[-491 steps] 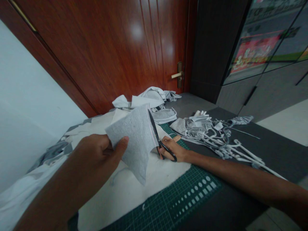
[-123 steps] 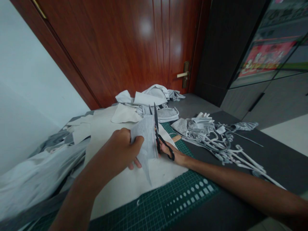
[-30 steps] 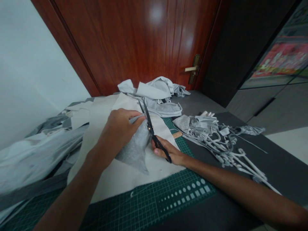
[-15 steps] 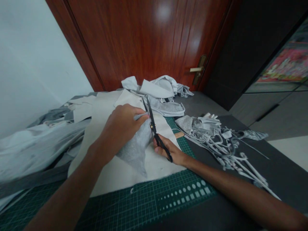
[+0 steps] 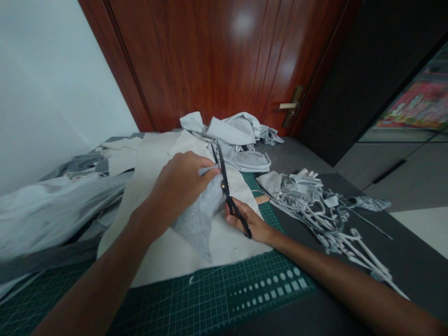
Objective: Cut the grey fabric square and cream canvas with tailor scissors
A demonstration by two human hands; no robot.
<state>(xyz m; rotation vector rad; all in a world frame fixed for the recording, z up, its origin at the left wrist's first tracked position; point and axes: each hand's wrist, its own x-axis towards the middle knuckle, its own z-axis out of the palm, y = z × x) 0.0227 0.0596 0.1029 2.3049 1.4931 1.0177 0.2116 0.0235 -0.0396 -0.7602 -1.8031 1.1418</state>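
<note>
My left hand (image 5: 185,179) pinches the upper edge of a light grey piece of fabric (image 5: 199,219) between thumb and fingers. The fabric hangs down over a cream cloth (image 5: 150,261) spread on a green cutting mat (image 5: 168,308). In my right hand (image 5: 248,219) is a pair of black-handled scissors (image 5: 226,184), held by the handles with the blades pointing away from me. The blades are a little apart, right beside my left fingertips at the fabric's edge. Whether fabric lies between them I cannot tell.
Grey and white cloth (image 5: 66,210) is heaped at the left. More folded pieces (image 5: 231,133) lie at the back by the wooden door (image 5: 210,60). On the right sits a tangle of fabric strips and cords (image 5: 308,200). A small wooden piece (image 5: 262,199) rests on the mat's edge.
The view has shifted slightly. Both hands keep their hold on the fabric and the scissors, and the scissor blades stand at much the same angle.
</note>
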